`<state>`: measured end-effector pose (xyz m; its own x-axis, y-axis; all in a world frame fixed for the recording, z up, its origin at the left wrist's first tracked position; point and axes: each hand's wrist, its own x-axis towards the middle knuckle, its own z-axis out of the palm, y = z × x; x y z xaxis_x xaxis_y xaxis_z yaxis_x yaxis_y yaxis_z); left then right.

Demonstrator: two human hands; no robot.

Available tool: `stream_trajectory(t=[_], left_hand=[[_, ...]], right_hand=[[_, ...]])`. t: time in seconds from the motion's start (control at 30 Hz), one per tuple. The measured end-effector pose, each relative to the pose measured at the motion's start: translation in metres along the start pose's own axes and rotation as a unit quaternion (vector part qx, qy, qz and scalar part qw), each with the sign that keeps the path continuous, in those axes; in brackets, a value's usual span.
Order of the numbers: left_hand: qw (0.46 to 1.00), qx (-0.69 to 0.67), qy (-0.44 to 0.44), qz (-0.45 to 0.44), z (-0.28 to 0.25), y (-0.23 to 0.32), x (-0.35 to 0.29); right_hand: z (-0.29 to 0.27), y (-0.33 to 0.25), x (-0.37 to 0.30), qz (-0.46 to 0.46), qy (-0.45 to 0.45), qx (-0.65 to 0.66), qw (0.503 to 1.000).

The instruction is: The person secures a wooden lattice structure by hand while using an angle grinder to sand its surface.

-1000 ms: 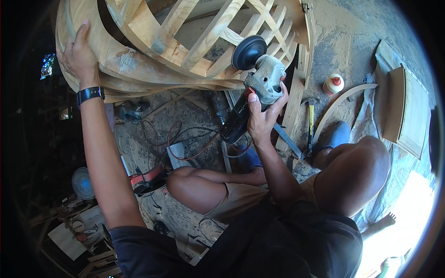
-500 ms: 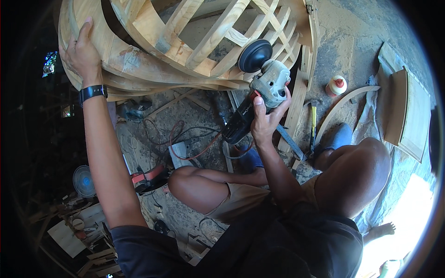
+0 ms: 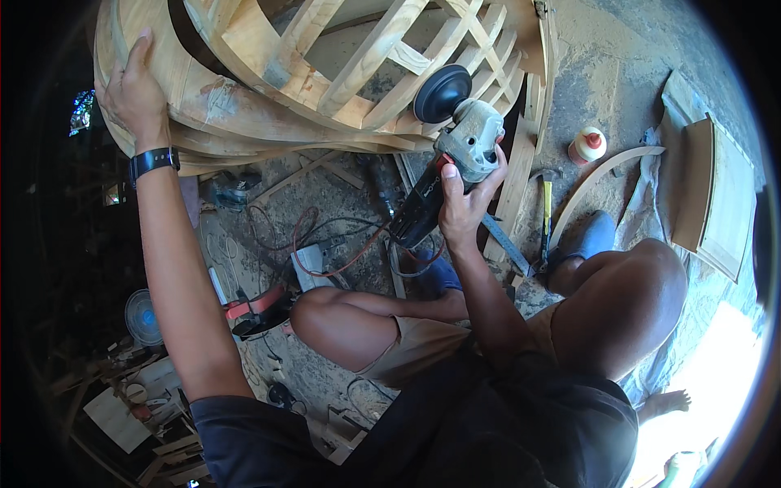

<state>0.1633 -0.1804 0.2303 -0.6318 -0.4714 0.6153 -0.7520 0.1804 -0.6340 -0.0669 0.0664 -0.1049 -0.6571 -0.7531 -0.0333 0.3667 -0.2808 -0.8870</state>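
Observation:
My right hand is wrapped round the body of an angle grinder with a grey metal head. A round black pad is fitted to the grinder and faces the lattice slats of a curved wooden frame. Whether the pad touches the wood I cannot tell. My left hand, a watch on its wrist, lies on the frame's broad curved outer board at the upper left, with the thumb stretched up along it and the other fingers partly hidden at its edge.
On the dusty floor to the right are a glue bottle with a red cap, a hammer, a curved wood strip and a wooden panel. A metal ruler, cables and a red-handled tool lie near my legs.
The whole view has shifted slightly, with the frame, both hands and the grinder appearing a little further left. Both holds look the same.

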Motion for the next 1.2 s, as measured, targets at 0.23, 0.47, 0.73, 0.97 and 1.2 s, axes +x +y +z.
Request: stream_trajectory(t=[0.23, 0.47, 0.73, 0.97, 1.2], left_hand=[[1.0, 0.003, 0.006, -0.007, -0.003, 0.002, -0.001], [1.0, 0.017, 0.003, 0.002, -0.002, 0.001, 0.001], [1.0, 0.021, -0.011, 0.003, -0.002, -0.01, 0.001], [1.0, 0.008, -0.008, -0.001, -0.002, -0.003, 0.001], [0.999, 0.02, -0.032, 0.002, -0.002, -0.015, 0.001]], right_hand=[[-0.003, 0.004, 0.001, 0.037, 0.023, 0.058, 0.997], [-0.011, 0.021, 0.005, -0.006, 0.032, -0.038, 0.999], [-0.029, 0.045, 0.006, 0.066, 0.037, 0.082, 0.994], [-0.02, 0.043, 0.006, 0.038, 0.007, 0.028, 0.999], [-0.017, 0.04, 0.01, 0.032, 0.006, 0.027, 0.999]])
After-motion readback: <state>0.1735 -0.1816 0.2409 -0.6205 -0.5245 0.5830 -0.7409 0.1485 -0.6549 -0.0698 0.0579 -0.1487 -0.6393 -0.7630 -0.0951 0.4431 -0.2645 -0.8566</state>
